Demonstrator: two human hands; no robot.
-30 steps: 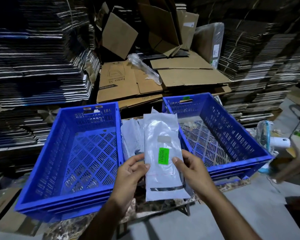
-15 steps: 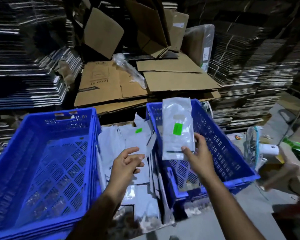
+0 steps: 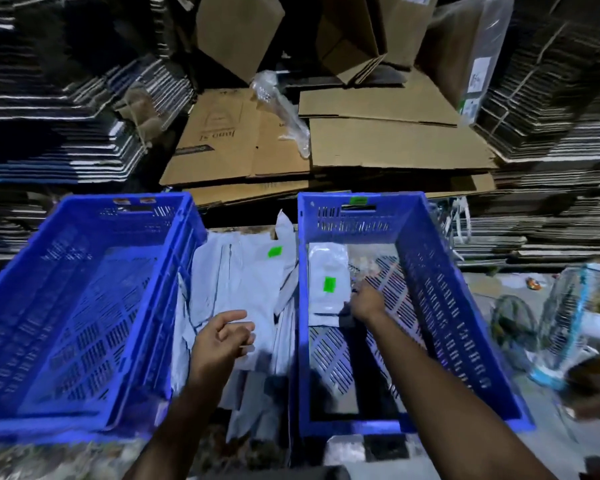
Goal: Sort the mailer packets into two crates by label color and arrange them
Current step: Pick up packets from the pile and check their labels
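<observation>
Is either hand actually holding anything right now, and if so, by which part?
The left hand holds nothing, hovering loosely curled over the packet pile. The right hand is at the green-labelled packet lying in the right crate, by its lower right edge; whether it grips cannot be told.

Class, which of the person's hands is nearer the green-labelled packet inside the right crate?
Right. The right hand touches the green-labelled packet inside the right crate; the left hand hovers over the loose packets between crates.

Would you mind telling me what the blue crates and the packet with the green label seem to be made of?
The crates look like rigid moulded plastic: uniform blue, slotted lattice walls. The packet looks like thin, glossy whitish plastic film, judging by its sheen and wrinkles.
</observation>
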